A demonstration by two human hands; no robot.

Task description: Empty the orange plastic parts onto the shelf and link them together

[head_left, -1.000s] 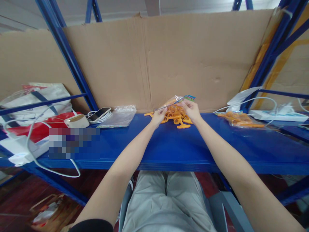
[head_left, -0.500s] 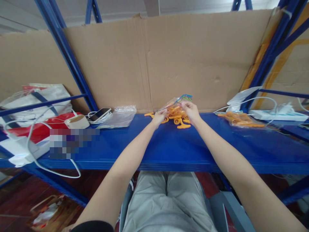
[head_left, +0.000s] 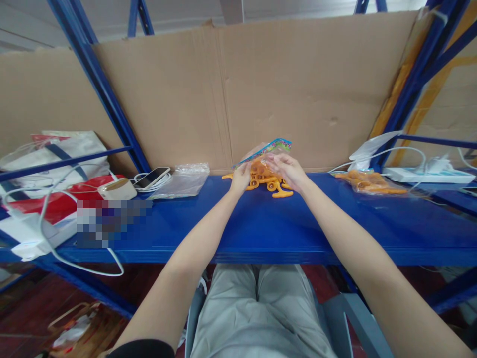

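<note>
A small clear plastic bag [head_left: 265,149] with a colourful top strip is held up at the back of the blue shelf [head_left: 261,228]. My left hand [head_left: 240,177] pinches its left edge. My right hand [head_left: 285,169] grips its right side, fingers curled over the bag. Under and behind both hands lies a pile of small orange plastic parts [head_left: 271,183], some spilling out toward the shelf's front.
A cardboard sheet [head_left: 261,89] backs the shelf. To the left lie a stack of clear bags [head_left: 182,180], a phone [head_left: 151,177] on white cables and a round white device [head_left: 118,189]. At right are a filled bag of orange parts [head_left: 367,182] and a power strip [head_left: 425,175].
Both hands have lifted the bag slightly and tilted its colourful top strip up and to the left. My right hand has shifted left over the bag.
</note>
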